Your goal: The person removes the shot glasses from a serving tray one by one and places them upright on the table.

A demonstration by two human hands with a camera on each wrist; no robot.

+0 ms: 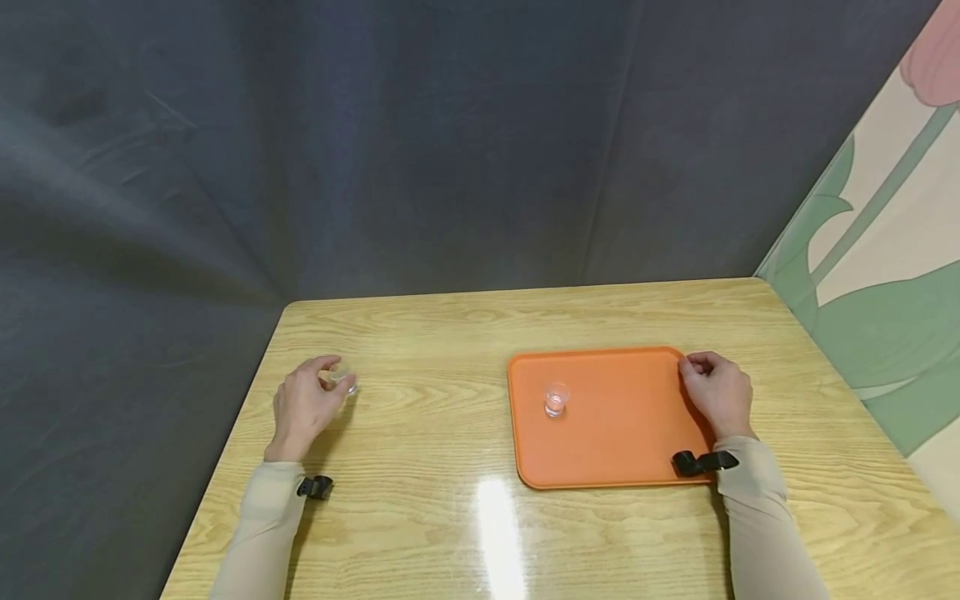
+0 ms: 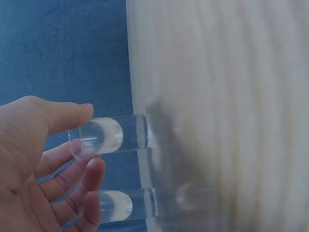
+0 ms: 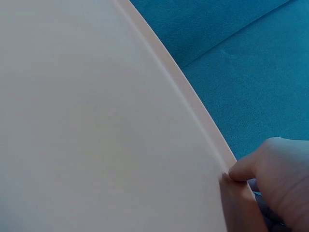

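Note:
My left hand (image 1: 327, 382) rests on the left part of a wooden table (image 1: 420, 442), thumb and fingers curled round a small clear glass (image 1: 344, 376) that stands on the tabletop. The left wrist view shows that glass (image 2: 111, 135) between the thumb and fingers of the left hand (image 2: 72, 145), and a second similar clear glass (image 2: 128, 205) just beside it. My right hand (image 1: 699, 368) grips the right rim of an orange tray (image 1: 622, 442) near its far corner. In the right wrist view the thumb (image 3: 253, 169) presses on the tray's rim (image 3: 193, 106). Another small clear glass (image 1: 556, 400) stands on the tray's left part.
Dark grey cloth hangs behind and to the left of the table. A wall with a green and pink flower pattern (image 1: 885, 275) runs along the right side. A bright glare patch (image 1: 495, 525) lies on the tabletop in front of the tray.

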